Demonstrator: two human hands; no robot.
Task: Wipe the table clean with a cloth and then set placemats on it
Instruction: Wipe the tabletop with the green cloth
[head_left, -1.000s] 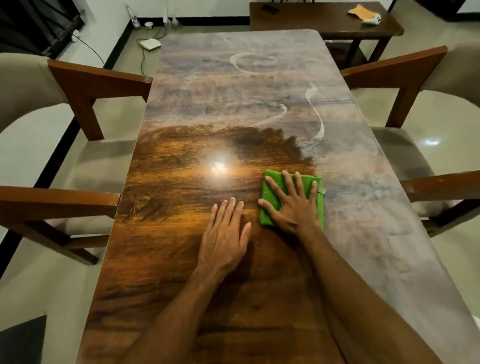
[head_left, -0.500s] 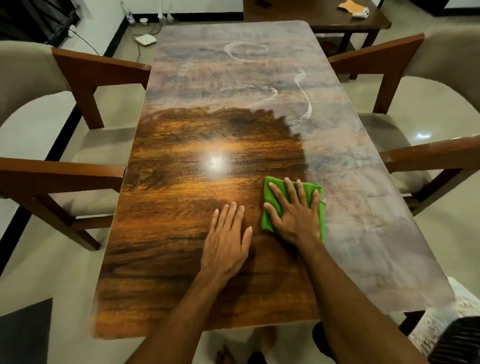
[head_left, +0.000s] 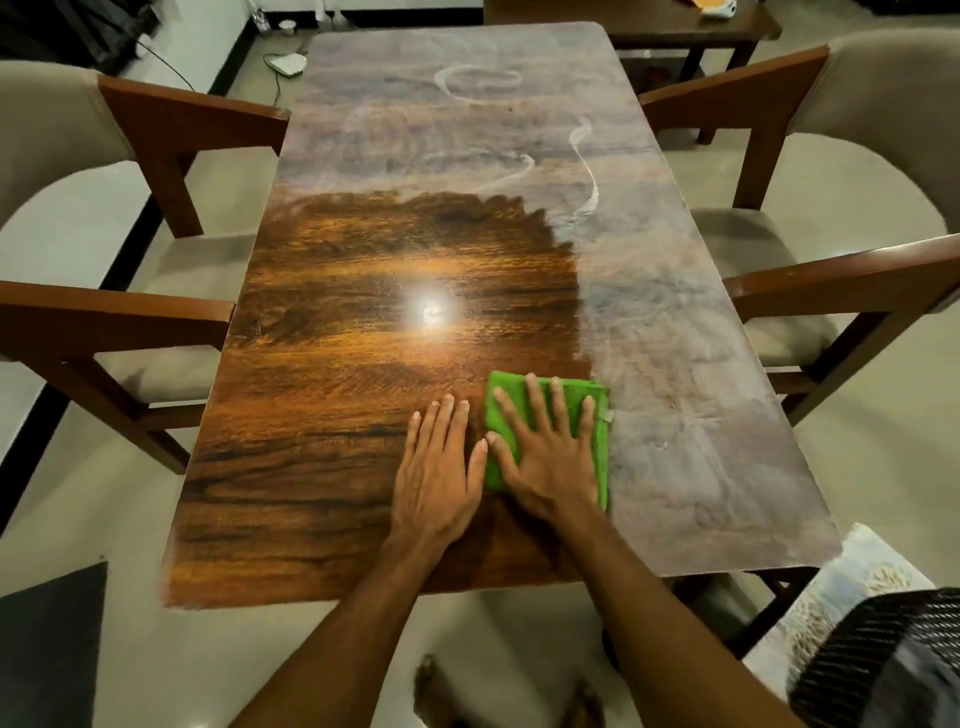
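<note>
Shows a wiping stroke partway through its pull toward the near edge of the tabletop (head_left: 322, 467). Places the right hand (head_left: 550, 457) flat on the folded green cloth (head_left: 600, 447), fingers spread and pressing down. Sets the left hand (head_left: 441, 467) flat on bare wood just beside the cloth, fingers straight and close together, holding nothing, the two thumbs nearly meeting. Against the view of a second ago, finds both hands and the cloth drawn back together from farther up the tabletop to a spot near its near edge. Follows, in that pull, the border between glossy wiped wood and the grey dust film (head_left: 675, 364). Extends the clean strip toward the near edge while leaving the border in much the same line. Leaves untouched the whole right side, the far end and the white swirl marks (head_left: 587, 171) toward the far right corner. Puts the wiping, as a judgement, at under half done, with clean wood over the near left part only. Calls next, probably, for a return of the cloth outward and a fresh pass further right over the film. Shows no placemats on the tabletop. Leaves unclear whether the patterned item (head_left: 841, 582) off the near right corner is one. Postpones the setting step, by this reading, until the film is gone.
</note>
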